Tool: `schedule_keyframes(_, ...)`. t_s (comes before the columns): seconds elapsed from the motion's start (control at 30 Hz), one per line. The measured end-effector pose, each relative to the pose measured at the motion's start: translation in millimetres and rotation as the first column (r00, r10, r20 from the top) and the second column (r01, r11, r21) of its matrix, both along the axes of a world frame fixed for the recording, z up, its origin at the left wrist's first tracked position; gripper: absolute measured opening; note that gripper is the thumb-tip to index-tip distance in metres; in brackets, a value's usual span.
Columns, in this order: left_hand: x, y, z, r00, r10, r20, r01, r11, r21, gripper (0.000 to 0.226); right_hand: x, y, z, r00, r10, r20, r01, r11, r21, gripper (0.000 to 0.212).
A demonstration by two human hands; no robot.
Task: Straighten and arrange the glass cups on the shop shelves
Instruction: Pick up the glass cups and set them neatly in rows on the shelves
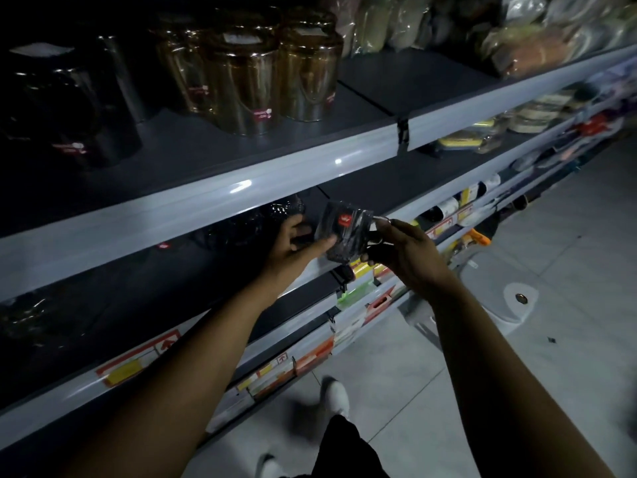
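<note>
Dark glass cup (344,232) w/ red sticker is held in the air just in front of the mid shelf (206,205), tilted, sticker side toward the camera. It is clamped from both sides. The left hand (296,244) is wrapped round the cup's left side, w/ its thumb laid across the lower front and its fingers tucked behind. The right hand (403,250) is curled onto the cup's right edge, fingertips in contact; whether a handle is under them can't be told, too dark. A small shiny bit is seen at the right thumb, unidentified. The hands are kept close together, separated only by the cup. Behind the left hand, more dark textured glassware (286,208) is stored deep on the mid shelf, barely visible. On the upper shelf (310,139), amber glass cups (248,81) are grouped close together, stickers low on the walls; black glass cups (69,108) are placed to their left. Further right on that shelf, plastic-wrapped goods (524,46) are piled. Red/yellow price labels (138,360) are fixed along the lower shelf rail. Below, a pale tiled floor (517,339) and a white shoe (334,398) are seen.
</note>
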State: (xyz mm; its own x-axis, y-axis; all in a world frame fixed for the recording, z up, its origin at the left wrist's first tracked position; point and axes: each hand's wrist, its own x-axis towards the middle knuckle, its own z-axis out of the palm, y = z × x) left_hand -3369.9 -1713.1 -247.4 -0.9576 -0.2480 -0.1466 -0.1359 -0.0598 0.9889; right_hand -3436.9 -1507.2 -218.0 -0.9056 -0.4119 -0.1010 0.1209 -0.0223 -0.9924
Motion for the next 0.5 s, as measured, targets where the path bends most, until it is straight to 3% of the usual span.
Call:
schedule_keyframes(0.13,-3,5,4,0.994,-0.111,-0.005,0.111,0.986,0.123,0.077,-4,1,5,0.996,0.064,0.069,-0.069,0.994,0.087,0.02)
schedule_keyframes(0.27,-7,15,4,0.999,-0.007,-0.034,0.015,0.975,0.222,0.059,-15,5,3,0.991,0.125,0.058,-0.125,0.992,-0.003,0.033)
schedule_keyframes(0.5,-18,41,7,0.979,0.204,0.009,-0.198,0.938,0.285,0.042,-26,14,-20,0.996,0.033,0.082,-0.034,0.999,0.005,0.023)
